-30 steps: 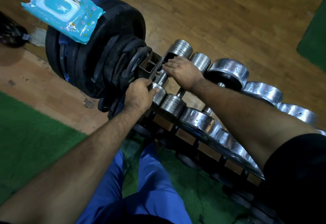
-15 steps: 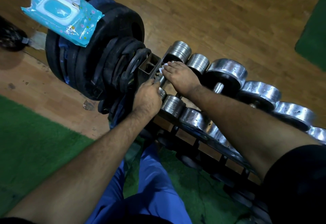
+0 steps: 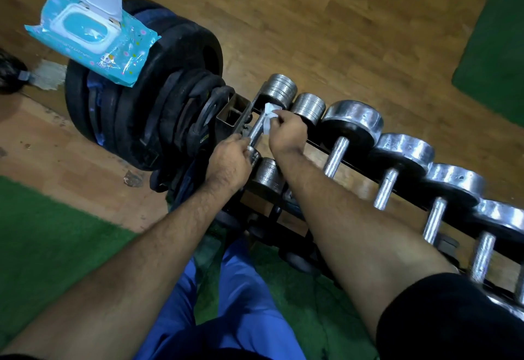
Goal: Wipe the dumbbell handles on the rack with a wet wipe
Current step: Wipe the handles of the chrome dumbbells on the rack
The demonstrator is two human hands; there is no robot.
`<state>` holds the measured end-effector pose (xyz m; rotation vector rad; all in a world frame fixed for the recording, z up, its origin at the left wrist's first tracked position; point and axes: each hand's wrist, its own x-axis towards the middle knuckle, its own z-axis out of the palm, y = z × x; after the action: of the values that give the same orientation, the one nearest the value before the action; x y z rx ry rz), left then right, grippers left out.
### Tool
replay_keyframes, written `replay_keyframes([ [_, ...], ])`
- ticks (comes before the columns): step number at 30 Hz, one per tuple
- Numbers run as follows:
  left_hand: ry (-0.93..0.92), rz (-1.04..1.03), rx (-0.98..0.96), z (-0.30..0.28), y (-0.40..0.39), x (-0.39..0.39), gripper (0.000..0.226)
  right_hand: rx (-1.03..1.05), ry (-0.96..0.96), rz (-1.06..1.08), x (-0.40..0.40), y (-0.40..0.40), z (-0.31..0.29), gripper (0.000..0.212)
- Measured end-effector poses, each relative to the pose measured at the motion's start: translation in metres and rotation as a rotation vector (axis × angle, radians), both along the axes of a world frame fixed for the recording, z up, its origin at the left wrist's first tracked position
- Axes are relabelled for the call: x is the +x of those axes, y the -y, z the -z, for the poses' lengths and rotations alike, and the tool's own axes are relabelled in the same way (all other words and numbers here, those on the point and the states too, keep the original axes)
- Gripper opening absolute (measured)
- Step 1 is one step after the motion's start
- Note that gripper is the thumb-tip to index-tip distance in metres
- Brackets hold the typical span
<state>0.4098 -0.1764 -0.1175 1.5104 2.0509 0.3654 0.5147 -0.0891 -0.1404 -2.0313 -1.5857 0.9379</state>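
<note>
A row of chrome dumbbells lies across a black rack (image 3: pixel 357 166) running from centre to lower right. My right hand (image 3: pixel 287 132) pinches a white wet wipe (image 3: pixel 269 117) against the handle of the leftmost dumbbell (image 3: pixel 280 88). That handle (image 3: pixel 256 129) shows bare beside the wipe. My left hand (image 3: pixel 229 161) grips the near end of the same dumbbell, covering its near head. The neighbouring dumbbell handles (image 3: pixel 336 155) lie bare to the right.
A blue wet wipe pack (image 3: pixel 93 39) with its lid flipped open rests on a stack of black weight plates (image 3: pixel 158 95) left of the rack. Wooden floor lies beyond; green turf (image 3: pixel 48 232) lies near me. My blue-trousered leg (image 3: pixel 235 308) is below.
My right hand has lifted its palm off the handle and now pinches the white wipe, which has come into sight. My left hand has slid slightly along the near end.
</note>
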Motion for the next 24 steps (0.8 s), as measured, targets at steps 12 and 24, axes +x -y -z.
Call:
replay_keyframes([
  [12,0.060,0.009,0.038,0.008,0.002,-0.007,0.031,-0.252,-0.418,0.475,-0.027,-0.013,0.015,0.015],
  [24,0.147,-0.101,0.074,0.000,0.011,-0.007,0.045,-0.374,-0.362,0.520,-0.020,-0.028,0.004,0.014],
])
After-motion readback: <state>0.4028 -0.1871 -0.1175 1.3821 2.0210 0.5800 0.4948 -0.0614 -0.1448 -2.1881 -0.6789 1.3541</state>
